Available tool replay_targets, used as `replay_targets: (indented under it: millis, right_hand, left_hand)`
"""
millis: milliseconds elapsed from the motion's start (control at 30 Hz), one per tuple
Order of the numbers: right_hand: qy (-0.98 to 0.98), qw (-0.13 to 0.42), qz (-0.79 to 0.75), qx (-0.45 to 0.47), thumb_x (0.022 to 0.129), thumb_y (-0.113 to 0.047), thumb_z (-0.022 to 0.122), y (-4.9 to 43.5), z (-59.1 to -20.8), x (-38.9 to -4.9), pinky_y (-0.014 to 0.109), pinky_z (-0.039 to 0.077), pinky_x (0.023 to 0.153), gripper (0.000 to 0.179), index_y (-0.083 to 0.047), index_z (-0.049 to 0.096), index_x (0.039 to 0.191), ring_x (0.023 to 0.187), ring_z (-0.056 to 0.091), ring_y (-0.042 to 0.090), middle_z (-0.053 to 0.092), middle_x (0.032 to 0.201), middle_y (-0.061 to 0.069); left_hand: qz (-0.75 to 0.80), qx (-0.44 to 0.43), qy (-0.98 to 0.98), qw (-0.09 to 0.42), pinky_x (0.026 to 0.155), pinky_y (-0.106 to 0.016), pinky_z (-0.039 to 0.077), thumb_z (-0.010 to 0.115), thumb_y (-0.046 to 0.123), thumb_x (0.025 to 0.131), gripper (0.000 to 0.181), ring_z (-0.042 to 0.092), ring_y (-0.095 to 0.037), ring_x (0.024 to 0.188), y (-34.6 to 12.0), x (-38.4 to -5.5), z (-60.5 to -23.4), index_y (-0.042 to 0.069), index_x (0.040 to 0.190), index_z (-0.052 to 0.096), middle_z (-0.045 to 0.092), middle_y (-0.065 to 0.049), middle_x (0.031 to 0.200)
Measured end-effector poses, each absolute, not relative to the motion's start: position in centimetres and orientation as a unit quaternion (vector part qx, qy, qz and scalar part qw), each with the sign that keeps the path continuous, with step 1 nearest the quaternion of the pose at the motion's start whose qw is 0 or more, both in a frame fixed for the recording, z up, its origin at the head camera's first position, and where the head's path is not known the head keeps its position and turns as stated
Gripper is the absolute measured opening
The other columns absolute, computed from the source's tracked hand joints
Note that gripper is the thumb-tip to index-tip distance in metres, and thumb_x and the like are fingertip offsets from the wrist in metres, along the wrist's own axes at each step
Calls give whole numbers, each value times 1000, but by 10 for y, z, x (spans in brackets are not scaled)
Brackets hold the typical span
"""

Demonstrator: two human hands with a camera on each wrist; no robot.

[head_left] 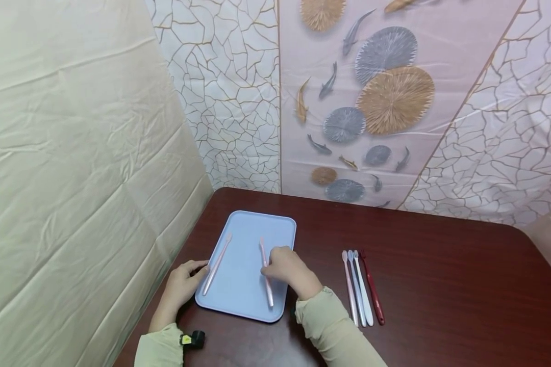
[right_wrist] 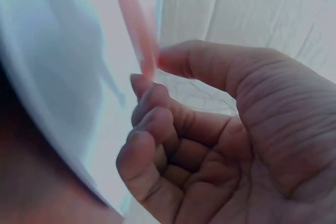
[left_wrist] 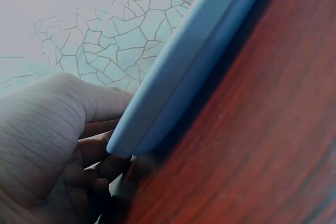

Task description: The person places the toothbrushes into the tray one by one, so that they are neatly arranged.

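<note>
A light blue tray (head_left: 244, 265) lies on the left of the table. My left hand (head_left: 181, 283) grips its left edge, thumb at the rim; the left wrist view shows fingers curled beside the tray's side wall (left_wrist: 173, 72). Over the tray's right half, my right hand (head_left: 288, 270) pinches a pink toothbrush (head_left: 269, 293) between thumb and fingertips, at the middle of its handle. That toothbrush (right_wrist: 134, 19) and its shadow on the tray also show in the right wrist view. A second pink toothbrush (head_left: 217, 267) lies slanted along the tray's left side, near my left fingers.
Right of the tray, several toothbrushes lie side by side on the dark wooden table (head_left: 450, 285): a pink one (head_left: 350, 290), a blue-grey one (head_left: 356, 288), a white one (head_left: 364, 293) and a red one (head_left: 374, 295). Cloth walls stand behind and to the left.
</note>
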State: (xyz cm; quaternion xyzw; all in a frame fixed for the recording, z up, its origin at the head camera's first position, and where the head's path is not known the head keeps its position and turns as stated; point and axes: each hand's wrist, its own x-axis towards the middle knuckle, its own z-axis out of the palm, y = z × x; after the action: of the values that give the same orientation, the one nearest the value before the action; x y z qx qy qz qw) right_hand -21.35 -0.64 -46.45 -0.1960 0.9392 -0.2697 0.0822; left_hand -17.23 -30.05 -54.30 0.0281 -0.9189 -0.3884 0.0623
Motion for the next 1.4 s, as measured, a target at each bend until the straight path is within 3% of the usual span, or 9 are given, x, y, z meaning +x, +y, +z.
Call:
replay_targets:
  millis: [300,533,800,1100,1400]
  right_hand:
    - [941,87,-286,-160,80,-19,71,-49,-491,-229,28,34,45,33,-14,51,55,46,40,13,45,50,-3]
    - [942,81,-282,-162,81,-19,70,-67,-492,-230,28,33,45,35,-15,49,53,47,38,13,45,50,-3]
    - [941,79,-278,-175,93,-22,67,-87,-496,-227,27,34,43,44,-15,50,54,44,40,12,45,50,-2]
    - [937,84,-283,-185,94,-23,70,-98,-497,-226,27,37,45,40,-13,56,58,47,45,13,51,54,-1]
    - [935,78,-294,-186,95,-26,70,-102,-500,-231,26,36,45,44,-14,54,56,46,45,12,50,52,-1]
  left_hand:
    - [-387,33,-920,61,95,-50,47,67,32,98,32,62,-29,115,-301,-173,-542,15,125,73,70,-6,120]
    - [-387,27,-919,67,93,-49,48,68,31,98,31,63,-26,111,-299,-176,-544,16,124,74,71,-4,116]
    - [-388,30,-919,71,92,-48,49,69,30,97,30,64,-25,109,-300,-176,-546,16,123,75,72,-3,115]
    - [-391,34,-917,68,88,-46,49,68,30,97,30,64,-23,106,-299,-176,-545,15,122,75,71,-4,115]
    - [-391,35,-917,72,85,-43,49,70,28,96,28,65,-22,102,-299,-176,-545,15,121,75,72,-3,113]
